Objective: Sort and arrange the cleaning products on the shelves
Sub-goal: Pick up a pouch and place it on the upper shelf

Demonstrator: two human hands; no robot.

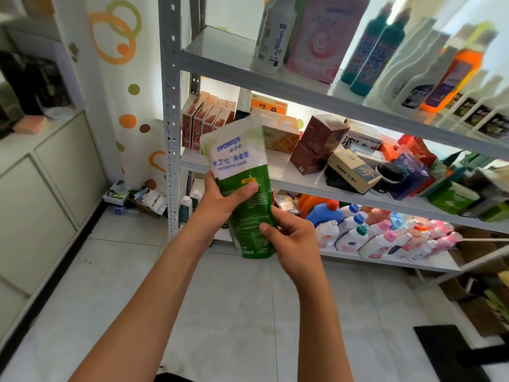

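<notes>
While both hands clamp green pouch (242, 188), left hand (220, 201) mid-body, right hand (289, 232) lower; upper shelf (275, 86) tidy; middle shelf (289, 172) boxes jumbled; sorting looks unfinished.

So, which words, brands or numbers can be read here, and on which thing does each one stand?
"seaways": green and white refill pouch, held by left hand and right hand.
"水卫仕 消毒": same pouch, middle.
"500ml": same pouch, bottom.
"Oil enemy": white bottle, top shelf.
"seaways", faint: pink pack beside it.
Labels on the other bottles and boxes: too blurred to read.
</notes>
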